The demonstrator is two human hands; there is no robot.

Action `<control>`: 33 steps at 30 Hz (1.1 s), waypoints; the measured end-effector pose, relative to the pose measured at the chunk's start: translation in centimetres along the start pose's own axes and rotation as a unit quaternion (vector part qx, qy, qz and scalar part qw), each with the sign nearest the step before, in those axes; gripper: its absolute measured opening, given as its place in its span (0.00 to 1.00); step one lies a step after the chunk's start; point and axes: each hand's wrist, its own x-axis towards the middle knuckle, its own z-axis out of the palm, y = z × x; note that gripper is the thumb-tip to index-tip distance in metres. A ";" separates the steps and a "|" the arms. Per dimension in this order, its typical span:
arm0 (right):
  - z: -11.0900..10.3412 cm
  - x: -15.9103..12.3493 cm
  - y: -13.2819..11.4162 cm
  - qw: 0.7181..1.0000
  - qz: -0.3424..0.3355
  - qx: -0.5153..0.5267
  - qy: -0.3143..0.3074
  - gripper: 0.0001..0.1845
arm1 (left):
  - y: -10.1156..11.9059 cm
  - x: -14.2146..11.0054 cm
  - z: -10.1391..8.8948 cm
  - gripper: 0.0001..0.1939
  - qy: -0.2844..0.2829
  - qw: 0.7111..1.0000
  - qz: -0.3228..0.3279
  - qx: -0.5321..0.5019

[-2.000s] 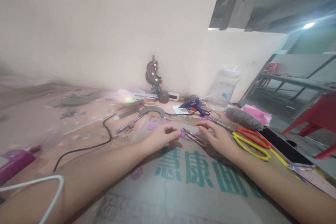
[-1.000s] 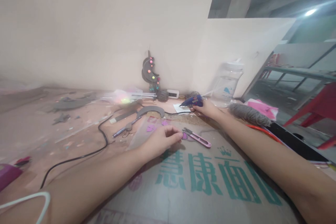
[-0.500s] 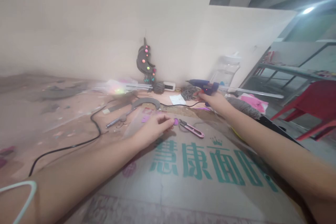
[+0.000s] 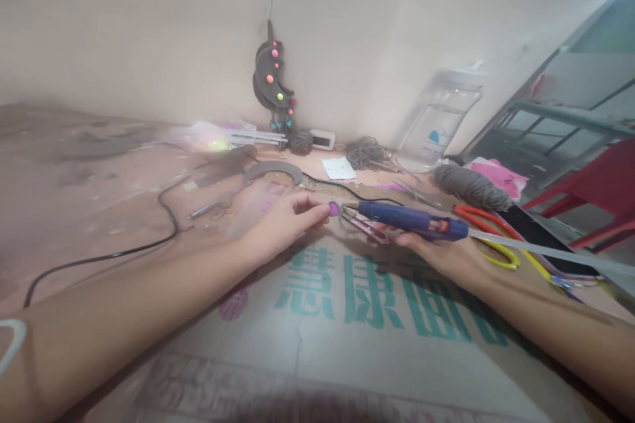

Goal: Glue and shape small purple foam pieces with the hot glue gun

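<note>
My left hand [image 4: 297, 215] is closed, pinching a small purple piece [image 4: 334, 209] between thumb and fingertips. A blue glue gun [image 4: 411, 219] is gripped in my right hand [image 4: 431, 251], its nozzle pointing left and close to the purple piece. A long clear glue stick [image 4: 546, 252] juts out of the gun's back end. Pink thread snips [image 4: 366, 228] lie below the nozzle, partly covered by the gun. Beneath both hands spreads a printed sheet [image 4: 307, 370] with green characters.
Behind are a grey moon-shaped ornament [image 4: 270, 82], a water bottle [image 4: 441, 119] and a white paper square [image 4: 338, 168]. To the right lie a grey yarn skein [image 4: 471, 188], red-and-yellow handled tools [image 4: 501, 254] and a phone [image 4: 546, 244]. A black cord [image 4: 109, 256] crosses the left side.
My right hand has brought the glue gun from the back of the table down and forward, its nozzle now near the purple piece. My left hand keeps its pinch. The view has shifted slightly.
</note>
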 end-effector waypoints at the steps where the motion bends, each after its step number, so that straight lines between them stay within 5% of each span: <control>1: 0.2 0.0 -0.2 1.000 0.011 0.014 -0.005 0.11 | 0.0 0.0 0.0 0.16 0.003 1.000 0.001 0.001; 33: 1.0 -0.1 1.0 0.996 0.045 -0.074 0.003 0.10 | 0.7 -0.2 0.2 0.14 0.011 1.000 -0.028 0.007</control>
